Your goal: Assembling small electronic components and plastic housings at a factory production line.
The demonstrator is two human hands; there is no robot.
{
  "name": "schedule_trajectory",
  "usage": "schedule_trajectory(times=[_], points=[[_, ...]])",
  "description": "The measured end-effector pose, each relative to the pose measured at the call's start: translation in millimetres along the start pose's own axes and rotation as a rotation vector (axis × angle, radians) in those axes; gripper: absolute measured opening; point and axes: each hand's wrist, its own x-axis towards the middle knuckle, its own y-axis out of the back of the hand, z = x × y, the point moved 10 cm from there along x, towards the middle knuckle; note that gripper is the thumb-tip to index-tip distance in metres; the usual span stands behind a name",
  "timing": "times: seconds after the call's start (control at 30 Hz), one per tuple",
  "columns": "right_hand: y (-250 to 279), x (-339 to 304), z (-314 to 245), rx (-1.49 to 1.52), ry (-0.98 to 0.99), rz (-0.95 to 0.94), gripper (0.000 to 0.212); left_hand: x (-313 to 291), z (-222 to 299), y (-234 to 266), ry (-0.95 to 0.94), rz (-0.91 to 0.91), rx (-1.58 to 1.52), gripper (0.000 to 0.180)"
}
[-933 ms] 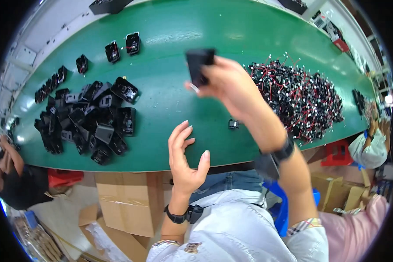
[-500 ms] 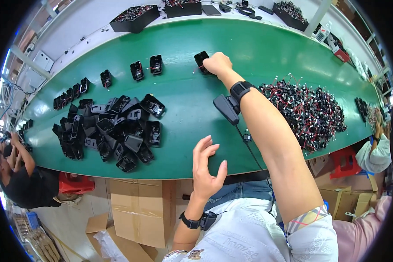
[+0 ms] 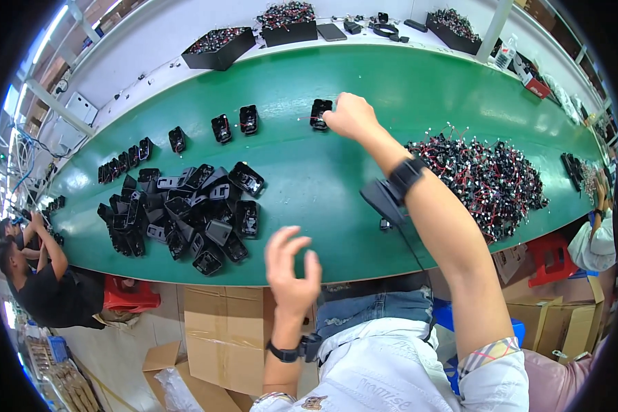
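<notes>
My right hand (image 3: 351, 116) reaches far over the green table, its fingers curled together at the right edge of a black plastic housing (image 3: 320, 115). That housing stands open side up, with a bit of red wire at its left; my fingertips are partly hidden. Near the table's front edge my left hand (image 3: 292, 271) hovers with fingers apart and slightly bent, holding nothing. To its left lies a heap of black plastic housings (image 3: 185, 206). Beside my right forearm is a large pile of small black parts with red and black wires (image 3: 484, 182).
A row of black housings (image 3: 221, 128) runs leftward along the green table (image 3: 391, 75). Black bins of wired parts (image 3: 218, 55) stand on the white back ledge. Co-workers sit at both ends. A cardboard box (image 3: 223, 336) and red stools (image 3: 130, 295) are below the front edge.
The view has tilted slightly. My left hand has moved left. My right hand has drawn slightly right, showing more of the housing, which stays in its place in the row.
</notes>
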Motion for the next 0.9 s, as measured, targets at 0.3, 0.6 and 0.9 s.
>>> schedule_trajectory(times=[0.3, 0.6, 0.9], points=[[47.7, -259.6, 27.2, -0.06, 0.142, -0.06, 0.022, 29.3, -44.7, 21.0, -0.04, -0.121, 0.677, 0.056], [22.5, -244.7, 14.6, 0.135, 0.403, 0.078, 0.017, 30.9, 2.0, -36.9, -0.085, -0.248, 0.435, 0.05], [18.7, -270.3, 39.9, 0.209, 0.069, -0.029, 0.038, 17.8, -4.4, -47.6, -0.005, -0.213, -0.015, 0.077]])
